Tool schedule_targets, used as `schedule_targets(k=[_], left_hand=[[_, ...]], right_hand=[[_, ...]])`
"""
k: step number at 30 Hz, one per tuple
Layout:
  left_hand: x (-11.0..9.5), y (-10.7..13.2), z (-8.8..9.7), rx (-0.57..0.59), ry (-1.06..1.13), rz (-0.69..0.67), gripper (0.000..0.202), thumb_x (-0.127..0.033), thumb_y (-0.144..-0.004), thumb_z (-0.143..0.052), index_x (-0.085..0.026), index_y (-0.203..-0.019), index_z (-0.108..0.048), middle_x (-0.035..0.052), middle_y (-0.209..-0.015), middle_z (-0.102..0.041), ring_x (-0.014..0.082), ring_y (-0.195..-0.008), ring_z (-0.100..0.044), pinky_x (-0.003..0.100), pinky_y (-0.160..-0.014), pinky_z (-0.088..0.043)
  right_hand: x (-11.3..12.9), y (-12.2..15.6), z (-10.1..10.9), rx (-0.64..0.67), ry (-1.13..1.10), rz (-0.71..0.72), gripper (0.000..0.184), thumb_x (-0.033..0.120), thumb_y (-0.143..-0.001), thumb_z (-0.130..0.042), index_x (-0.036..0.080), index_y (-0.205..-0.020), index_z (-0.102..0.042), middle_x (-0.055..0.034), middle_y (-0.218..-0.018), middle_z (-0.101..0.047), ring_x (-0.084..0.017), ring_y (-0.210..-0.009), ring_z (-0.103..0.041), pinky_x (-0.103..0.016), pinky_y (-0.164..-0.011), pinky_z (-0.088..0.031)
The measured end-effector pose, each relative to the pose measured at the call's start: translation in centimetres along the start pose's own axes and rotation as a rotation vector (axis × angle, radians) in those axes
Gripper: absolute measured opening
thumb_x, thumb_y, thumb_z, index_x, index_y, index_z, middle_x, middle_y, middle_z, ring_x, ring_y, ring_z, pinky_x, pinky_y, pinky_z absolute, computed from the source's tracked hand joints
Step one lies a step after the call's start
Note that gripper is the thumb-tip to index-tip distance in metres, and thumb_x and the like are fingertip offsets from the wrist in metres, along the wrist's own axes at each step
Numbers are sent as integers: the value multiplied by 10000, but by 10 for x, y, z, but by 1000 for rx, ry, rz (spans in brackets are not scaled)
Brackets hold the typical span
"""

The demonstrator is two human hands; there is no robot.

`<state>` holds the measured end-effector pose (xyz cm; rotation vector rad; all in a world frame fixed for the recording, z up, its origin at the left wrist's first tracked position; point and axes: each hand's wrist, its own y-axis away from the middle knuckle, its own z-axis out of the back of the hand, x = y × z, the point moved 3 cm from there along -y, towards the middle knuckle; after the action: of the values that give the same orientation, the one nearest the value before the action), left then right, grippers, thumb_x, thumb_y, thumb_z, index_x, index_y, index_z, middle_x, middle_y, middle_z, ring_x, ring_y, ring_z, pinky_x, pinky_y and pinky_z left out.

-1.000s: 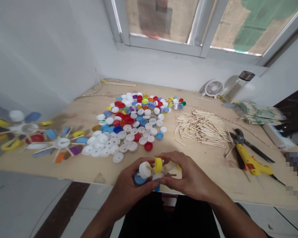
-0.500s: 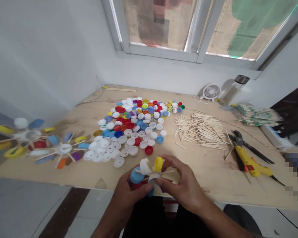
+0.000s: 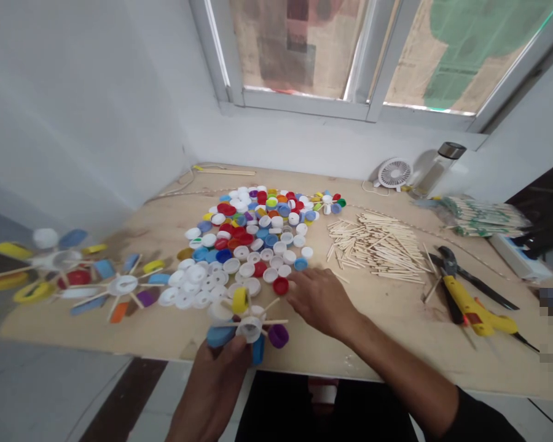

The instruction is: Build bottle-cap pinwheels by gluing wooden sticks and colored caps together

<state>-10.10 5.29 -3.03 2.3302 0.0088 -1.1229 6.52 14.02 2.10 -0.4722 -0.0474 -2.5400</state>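
Observation:
My left hand (image 3: 212, 387) is shut on a pinwheel of plastic bottle caps on wooden sticks (image 3: 249, 329), which has yellow, blue and purple caps around a white hub. My right hand (image 3: 321, 301) is off the pinwheel, fingers spread, its fingertips right beside a red bottle cap (image 3: 281, 285). I cannot tell whether they touch it. That cap lies at the near edge of a large heap of loose bottle caps (image 3: 239, 252), mostly white with many colours. The pinwheel's upper edge overlaps the heap's near side.
Two similar pinwheels (image 3: 122, 285) lie at the left of the plywood board (image 3: 387, 331). Right of the heap is a pile of wooden sticks (image 3: 378, 248), then pliers (image 3: 470, 277) and a yellow glue gun (image 3: 470, 313). A small fan (image 3: 395, 173) and glass bottle (image 3: 437, 169) stand at the back.
My right hand has let go of the pinwheel and moved up onto the board toward the red cap. My left hand has lowered the pinwheel and turned it, bringing a purple cap into view.

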Motion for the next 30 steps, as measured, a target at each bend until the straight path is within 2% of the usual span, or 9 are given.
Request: schedule_targets(k=[5,10,15,19,23,27,30], left_hand=[[-6,7,-4,-21,75,2,360,-284,-459,-896,-251,-773,-721,-22,-747,-724,224,-908,-669,324,-853,-526],[-7,7,-7,-3,75,17,309,-290,-500,-881,-258,-759,-716,-36,-815,-732,169,-842,-661,287,-860,-509],[-1,2,-8,20,96,46,319,-311,-529,-873,-246,-801,-719,-16,-896,-732,179,-857,-658,305,-831,-520],[1,5,-20,100,72,49,291,-315,-584,-848,-243,-833,-716,-6,-926,-726,196,-881,-663,321,-828,-522],[4,6,-32,127,0,42,311,-349,-580,-847,-216,-828,-714,22,-912,-719,232,-919,-657,353,-833,-519],[11,1,-32,83,-57,-4,345,-352,-532,-864,-212,-805,-704,-19,-809,-702,172,-801,-653,279,-771,-520],[15,-3,-24,0,-148,-12,337,-346,-504,-868,-228,-766,-693,-61,-706,-680,125,-670,-622,216,-667,-513]], right_hand=[[15,-23,-13,44,140,52,256,336,-864,-587,161,-1049,-611,-131,-1013,-656,-281,-972,-577,-426,-847,-394],[15,-23,-13,56,204,72,209,296,-868,-576,148,-1011,-611,-131,-1001,-646,-275,-957,-564,-403,-822,-390],[6,0,-5,63,221,69,187,272,-861,-565,151,-998,-603,-119,-965,-632,-262,-920,-548,-387,-794,-377],[-6,24,3,69,219,62,126,254,-861,-555,162,-932,-601,-95,-902,-620,-251,-901,-529,-374,-788,-358],[-16,39,6,54,199,50,119,227,-849,-560,163,-943,-596,-81,-893,-610,-237,-887,-517,-371,-809,-353],[-19,48,10,-1,121,74,170,262,-866,-561,168,-1003,-599,-86,-935,-626,-248,-923,-521,-392,-846,-365],[-32,63,24,-117,18,86,257,275,-882,-557,184,-1122,-571,-103,-1066,-633,-257,-1009,-534,-415,-891,-382]])
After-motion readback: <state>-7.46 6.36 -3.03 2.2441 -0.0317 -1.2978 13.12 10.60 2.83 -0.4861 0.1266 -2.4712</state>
